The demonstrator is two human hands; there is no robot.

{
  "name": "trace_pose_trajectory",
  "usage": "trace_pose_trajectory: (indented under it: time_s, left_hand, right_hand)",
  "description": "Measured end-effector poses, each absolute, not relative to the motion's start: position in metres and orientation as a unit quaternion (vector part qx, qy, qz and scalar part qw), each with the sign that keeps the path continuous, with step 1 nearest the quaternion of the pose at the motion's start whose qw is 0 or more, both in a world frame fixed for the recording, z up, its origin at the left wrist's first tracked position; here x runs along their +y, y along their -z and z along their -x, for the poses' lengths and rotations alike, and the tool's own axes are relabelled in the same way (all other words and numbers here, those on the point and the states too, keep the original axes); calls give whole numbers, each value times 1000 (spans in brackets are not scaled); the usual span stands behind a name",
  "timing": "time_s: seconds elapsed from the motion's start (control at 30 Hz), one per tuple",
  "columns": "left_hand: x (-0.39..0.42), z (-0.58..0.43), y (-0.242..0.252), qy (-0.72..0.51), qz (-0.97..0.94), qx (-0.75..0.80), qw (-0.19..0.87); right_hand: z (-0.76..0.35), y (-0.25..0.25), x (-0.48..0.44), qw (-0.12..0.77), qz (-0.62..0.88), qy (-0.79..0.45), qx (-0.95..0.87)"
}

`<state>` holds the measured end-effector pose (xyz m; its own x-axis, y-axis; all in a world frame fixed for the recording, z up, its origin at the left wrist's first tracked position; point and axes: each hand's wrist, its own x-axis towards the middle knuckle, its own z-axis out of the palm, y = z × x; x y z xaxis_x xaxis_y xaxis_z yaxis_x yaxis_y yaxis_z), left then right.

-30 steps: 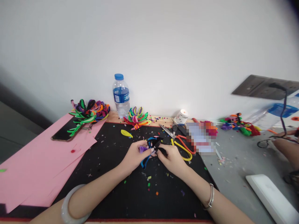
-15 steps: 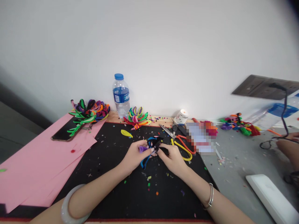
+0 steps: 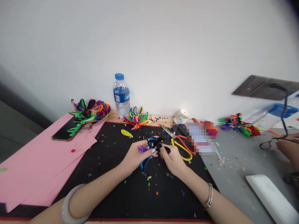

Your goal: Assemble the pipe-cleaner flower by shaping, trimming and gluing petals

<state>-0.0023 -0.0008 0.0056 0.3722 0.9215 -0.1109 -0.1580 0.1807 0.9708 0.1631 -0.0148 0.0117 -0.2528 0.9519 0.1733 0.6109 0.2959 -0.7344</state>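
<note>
Above the middle of the black mat [image 3: 112, 193], my left hand [image 3: 136, 155] grips a small bundle of fuzzy pipe-cleaner loops [image 3: 146, 163] in blue, black and purple. A purple loop pokes out beside the left thumb, and a blue-and-black one hangs below it. My right hand [image 3: 174, 158] pinches a black pipe cleaner [image 3: 167, 150] at the bundle's right side, thumb against fingers. Where the strands meet is partly hidden by my fingers. Behind my hands a yellow pipe-cleaner loop [image 3: 126, 133] lies on the mat.
Scissors [image 3: 173, 134] with red-orange handles lie beyond my right hand, near a yellow loop [image 3: 187, 157] and a white spool [image 3: 181, 117]. Along the wall stand a water bottle [image 3: 121, 96] and colourful pipe-cleaner bunches [image 3: 90, 112]. A phone [image 3: 64, 132] rests on pink paper [image 3: 46, 158]. Another person's hand [image 3: 291, 137] is far right.
My right hand's fingers have shifted slightly and separated a little from my left fingertips. The left hand and the bundle stay nearly in place.
</note>
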Motion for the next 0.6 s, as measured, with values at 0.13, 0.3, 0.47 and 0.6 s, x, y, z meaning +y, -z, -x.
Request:
trace_pose_trajectory:
  time_s: [0.13, 0.3, 0.47, 0.6]
  left_hand:
    - [-1, 2, -6, -409, -486, 383, 671]
    - [-1, 2, -2, -412, -486, 374, 674]
    - [-1, 3, -1, -408, -495, 377, 668]
    - [0, 3, -1, -410, -495, 382, 664]
  right_hand:
    - [-161, -11, -14, 290, 539, -247, -752]
    - [-161, -6, -13, 266, 541, -224, -766]
    - [-161, -2, -12, 259, 548, -224, -763]
    - [-162, -6, -11, 262, 546, -240, -759]
